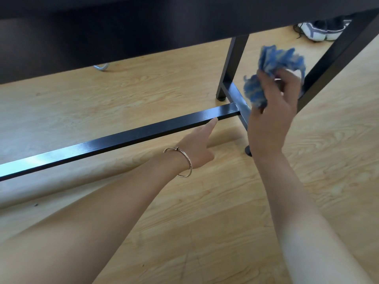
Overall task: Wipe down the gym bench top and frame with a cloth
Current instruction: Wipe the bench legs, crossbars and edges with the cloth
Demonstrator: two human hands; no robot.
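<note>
The dark bench top (123, 27) fills the upper part of the head view, seen from below its edge. A glossy black crossbar (114, 140) of the frame runs low over the floor from the left edge to the right-hand legs (233, 64). My left hand (196, 146), with a bracelet on the wrist, lies beside the bar; its thumb touches the bar's near edge and the fingers are hidden under it. My right hand (272, 111) is raised near the right legs and grips a crumpled blue cloth (270, 66), blurred by motion.
Light wood-grain floor (225, 222) spreads all around. A pair of white sneakers (322, 29) sits behind the bench at the upper right. A slanted black leg (338, 58) stands just right of the cloth. A small metal hook-like piece (101, 67) shows under the bench top.
</note>
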